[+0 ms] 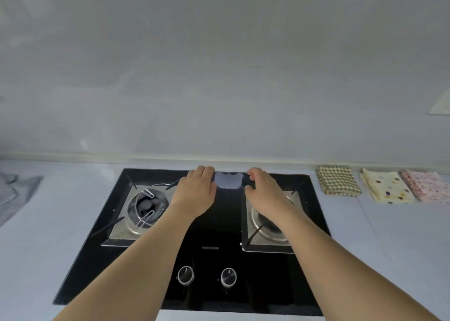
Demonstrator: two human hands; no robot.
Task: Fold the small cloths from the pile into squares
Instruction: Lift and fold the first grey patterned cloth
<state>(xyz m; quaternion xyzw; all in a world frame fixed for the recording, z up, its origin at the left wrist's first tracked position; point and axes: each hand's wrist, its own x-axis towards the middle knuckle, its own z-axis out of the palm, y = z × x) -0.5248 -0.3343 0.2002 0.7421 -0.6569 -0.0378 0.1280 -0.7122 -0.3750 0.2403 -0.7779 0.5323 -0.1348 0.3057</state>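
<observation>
Where counter (401, 235) meets wall (219, 77), hob (219, 223).

Light: dim, soft and bluish all over.
Glare: a pale shiny patch on the black stove (155, 279) between the hands.
Sharpness: all a bit blurry.
Edges: the counter (399, 243) lines bend.

Black hob (214, 225), brown-checked cloth (338, 180), cream cloth (386, 186) with coloured dots, pink floral cloth (427, 185), grey pile (14, 194)
</observation>
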